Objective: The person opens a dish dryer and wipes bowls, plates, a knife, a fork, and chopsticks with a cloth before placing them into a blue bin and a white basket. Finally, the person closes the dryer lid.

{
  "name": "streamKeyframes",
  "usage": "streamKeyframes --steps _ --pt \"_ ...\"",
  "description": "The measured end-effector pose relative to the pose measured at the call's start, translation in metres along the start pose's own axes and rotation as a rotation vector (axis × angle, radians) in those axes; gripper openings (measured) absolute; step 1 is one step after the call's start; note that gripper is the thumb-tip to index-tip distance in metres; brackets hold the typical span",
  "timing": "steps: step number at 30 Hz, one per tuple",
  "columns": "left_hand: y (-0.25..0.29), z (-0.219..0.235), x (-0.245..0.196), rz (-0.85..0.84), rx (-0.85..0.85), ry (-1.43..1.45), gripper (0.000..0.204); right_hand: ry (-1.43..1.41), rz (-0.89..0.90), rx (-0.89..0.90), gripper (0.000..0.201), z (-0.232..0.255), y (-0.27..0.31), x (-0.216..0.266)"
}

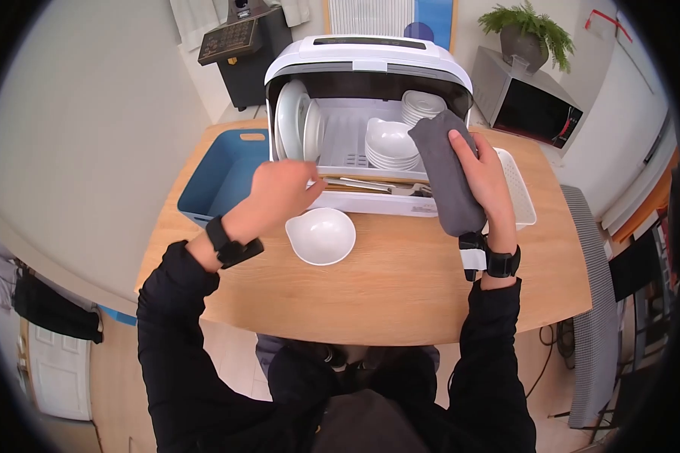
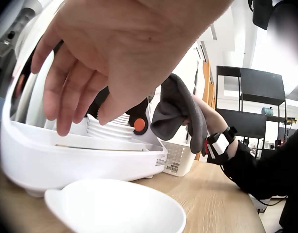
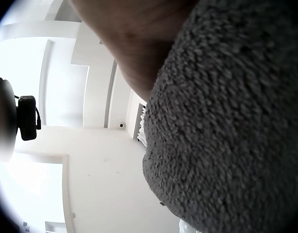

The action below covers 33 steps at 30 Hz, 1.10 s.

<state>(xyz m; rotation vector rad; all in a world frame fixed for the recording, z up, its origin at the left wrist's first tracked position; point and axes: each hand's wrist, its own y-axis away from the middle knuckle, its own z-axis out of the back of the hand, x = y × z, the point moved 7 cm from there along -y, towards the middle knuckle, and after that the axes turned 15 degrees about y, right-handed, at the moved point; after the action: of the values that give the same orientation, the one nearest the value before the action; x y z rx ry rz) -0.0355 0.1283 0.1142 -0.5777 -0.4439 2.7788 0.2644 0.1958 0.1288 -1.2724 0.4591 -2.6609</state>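
Right hand [image 1: 485, 175]: fingers wrapped about a dark grey, fuzzy-pile folded cloth [image 1: 449, 174], which we find raised before the right side of the cabinet. Left hand [image 1: 279, 189]: fingers loose and apart, grasping nothing, above the cabinet's front.

Beneath the left hand: one white, glossy, round bowl with a pouring lip [image 1: 323, 237], upright, alone, just in front of the cabinet; whether the two touch, we cannot tell.

Behind: a white plastic dish cabinet with a raised dark cover [image 1: 355, 202], holding slim metal cutlery [image 1: 366, 183] along its front, upright white plates [image 1: 289, 124] at left, a stack of white lipped bowls [image 1: 392, 143] near the middle and a stack of small white dishes [image 1: 423, 104] at right rear.

Hazards, as we judge them: the cloth's bulk may snag the stacked bowls or small dishes if it swings inward; a low left wrist may knock the lone bowl; fingers dipping at the cabinet's front may scatter the cutlery.

Edges and room: a blue plastic basket [image 1: 234, 160] bounds the left, a white perforated basket [image 1: 523, 185] the right, and the cover limits height over the stacks. We note the freest ground on the pale wooden worktop [image 1: 400, 279], right of the lone bowl, ending at a curved front edge near the person's lap.
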Motion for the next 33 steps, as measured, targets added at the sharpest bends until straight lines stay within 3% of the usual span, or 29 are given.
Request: streamKeyframes --steps 5,8,12,13,19,23,29,33 --pt "-0.095 -0.031 -0.024 -0.018 -0.057 0.073 0.024 0.197 -0.031 -0.040 0.067 0.015 0.001 0.000" --pt "-0.145 -0.051 -0.016 0.023 -0.201 0.020 0.028 0.185 -0.043 -0.042 0.066 0.018 0.000 -0.004" --pt "-0.176 -0.077 0.005 0.194 0.069 -0.033 0.035 0.165 -0.074 -0.041 0.069 0.022 -0.001 -0.011" --pt "-0.178 -0.080 0.008 0.206 0.070 -0.040 0.035 0.164 -0.080 -0.016 0.072 0.022 -0.001 -0.011" --pt "-0.168 -0.062 0.004 0.081 -0.246 0.098 0.031 0.141 -0.049 -0.013 0.072 0.022 -0.003 -0.013" --pt "-0.149 -0.036 -0.008 -0.002 -0.363 0.184 0.026 0.117 -0.038 -0.011 0.071 0.022 -0.002 -0.008" --pt "-0.072 0.011 -0.035 -0.151 -0.592 0.364 0.021 -0.056 0.050 -0.179 0.059 0.025 -0.004 -0.003" --pt "-0.029 0.029 -0.052 -0.096 -0.544 0.360 0.022 -0.084 0.173 -0.294 0.051 0.017 0.003 0.015"
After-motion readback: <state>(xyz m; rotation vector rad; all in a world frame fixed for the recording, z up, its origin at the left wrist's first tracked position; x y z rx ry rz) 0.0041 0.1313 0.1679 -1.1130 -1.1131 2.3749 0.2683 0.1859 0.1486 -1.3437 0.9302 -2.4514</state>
